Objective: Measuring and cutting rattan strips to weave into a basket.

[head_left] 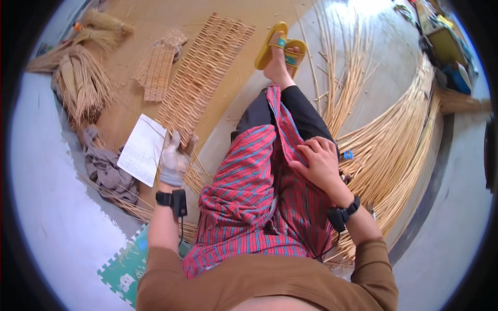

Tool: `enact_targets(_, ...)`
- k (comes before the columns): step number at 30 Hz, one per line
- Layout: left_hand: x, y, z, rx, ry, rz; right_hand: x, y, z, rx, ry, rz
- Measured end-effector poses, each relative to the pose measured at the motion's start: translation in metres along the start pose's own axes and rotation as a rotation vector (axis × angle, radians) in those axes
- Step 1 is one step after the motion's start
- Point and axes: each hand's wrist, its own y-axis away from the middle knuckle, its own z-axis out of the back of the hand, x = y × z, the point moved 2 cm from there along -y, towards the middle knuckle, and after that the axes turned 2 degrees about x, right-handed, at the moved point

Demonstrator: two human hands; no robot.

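Note:
My left hand [175, 159], in a pale work glove, is closed on the lower end of a long woven straw panel [205, 72]. The panel slants away from me to the far end of the floor mat. Beside that hand, a white printed sheet [142, 147] lies partly under the panel's near edge. Loose straw stalks [196, 173] trail out just right of the glove. My bare right hand [319, 161] rests on my right thigh with its fingers stretched over a red checked apron [244, 171], holding nothing I can see.
Bundled straw [83, 83] lies at the far left, near a grey cloth [109, 166] and a smaller woven piece [160, 70]. Long loose stalks [394, 150] fan over the floor on my right. A green foam mat [122, 267] is at lower left. Yellow slippers [271, 44] are ahead.

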Motion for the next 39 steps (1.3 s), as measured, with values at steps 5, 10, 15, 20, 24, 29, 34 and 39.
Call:
enact_targets(5,0.009,0.038,-0.041,0.151,-0.097,0.121,-0.025,0.020,-0.002,-0.138,-0.163,-0.188)
enact_targets(10,0.007,0.068,-0.022,0.333,-0.434,0.151,-0.050,0.039,0.045,-0.698,-0.756,-0.568)
enact_targets(15,0.014,0.093,-0.061,0.527,-0.635,0.326,-0.112,0.165,-0.038,-0.180,-0.610,-0.821)
enact_targets(20,0.018,0.120,-0.031,0.319,-0.806,0.384,-0.129,0.353,-0.150,-0.024,-0.606,-1.105)
enact_targets(24,0.019,0.146,-0.030,0.238,-0.763,0.316,-0.131,0.354,-0.167,-0.121,-0.622,-0.971)
enact_targets(29,0.015,0.158,-0.052,0.151,-0.894,0.342,-0.184,0.261,-0.183,-0.281,-0.386,-0.734)
enact_targets(34,0.019,0.146,-0.065,0.083,-1.195,0.206,-0.278,0.215,-0.218,-0.117,0.033,-0.951)
enact_targets(39,0.013,0.156,-0.085,0.022,-1.238,0.241,-0.282,0.181,-0.225,0.051,0.062,-1.099)
